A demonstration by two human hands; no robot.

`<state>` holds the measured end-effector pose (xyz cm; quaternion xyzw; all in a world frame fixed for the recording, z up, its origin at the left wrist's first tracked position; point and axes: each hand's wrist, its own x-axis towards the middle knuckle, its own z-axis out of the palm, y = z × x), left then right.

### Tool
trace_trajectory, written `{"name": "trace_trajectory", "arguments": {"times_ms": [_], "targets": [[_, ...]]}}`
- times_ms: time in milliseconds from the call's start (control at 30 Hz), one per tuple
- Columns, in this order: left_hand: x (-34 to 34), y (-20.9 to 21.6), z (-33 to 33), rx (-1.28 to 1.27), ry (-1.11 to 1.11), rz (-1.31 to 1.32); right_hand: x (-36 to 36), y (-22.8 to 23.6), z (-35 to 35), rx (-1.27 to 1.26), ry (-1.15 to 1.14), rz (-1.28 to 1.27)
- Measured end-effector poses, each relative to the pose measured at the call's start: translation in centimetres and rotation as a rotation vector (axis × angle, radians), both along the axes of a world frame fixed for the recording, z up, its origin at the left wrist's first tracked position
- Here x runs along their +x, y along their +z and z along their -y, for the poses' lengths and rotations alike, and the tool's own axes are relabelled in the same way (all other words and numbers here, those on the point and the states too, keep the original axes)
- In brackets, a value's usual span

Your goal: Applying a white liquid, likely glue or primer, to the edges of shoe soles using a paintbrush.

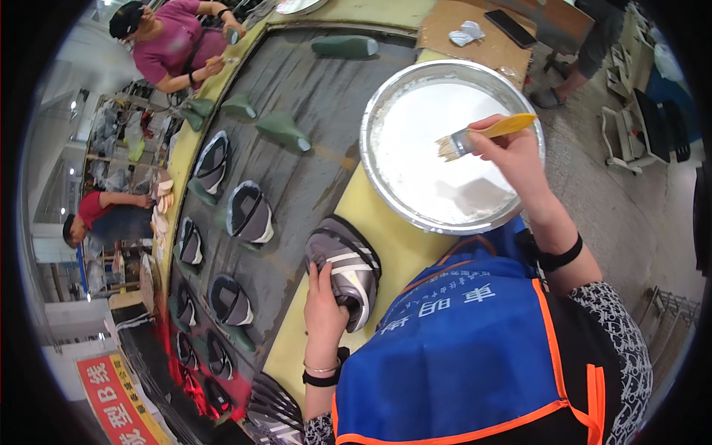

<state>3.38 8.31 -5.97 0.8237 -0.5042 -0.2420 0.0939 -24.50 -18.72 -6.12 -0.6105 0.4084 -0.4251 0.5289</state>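
Note:
My right hand [512, 154] grips a paintbrush [512, 124] with a yellow handle and pale bristles. The bristles hang over a wide metal basin [374, 178] of white liquid [423, 141]. At the bench edge my left hand [326, 305] is closed on a grey sneaker [343, 256] with white stripes, its fingers along the side near the shoe's opening. The sneaker lies tilted on the yellow ledge [360, 196], left of the basin. More grey striped shoes [273, 415] lie together at the lower edge.
A dark conveyor belt [334, 111] carries green shoe lasts [282, 132] and several dark shoe uppers [249, 211]. One co-worker [174, 44] handles something at the far left side; another [111, 211] stands farther down. A phone [510, 28] and crumpled tissue [466, 33] lie on cardboard [445, 15].

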Motion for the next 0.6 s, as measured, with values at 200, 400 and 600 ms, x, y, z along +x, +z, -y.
{"name": "trace_trajectory", "arguments": {"times_ms": [200, 400, 600], "targets": [[2.0, 4.5, -1.7, -0.452, 0.109, -0.100, -0.7, -1.2, 0.1, -0.487, -0.055, -0.648], [2.8, 6.4, -0.2, -0.890, 0.363, -0.821, -1.1, -0.5, -0.3, -0.239, 0.088, -0.596], [-0.8, 3.3, 7.5, -0.323, 0.566, -1.673, -0.9, 1.6, 0.6, -0.393, -0.048, -0.771]]}}
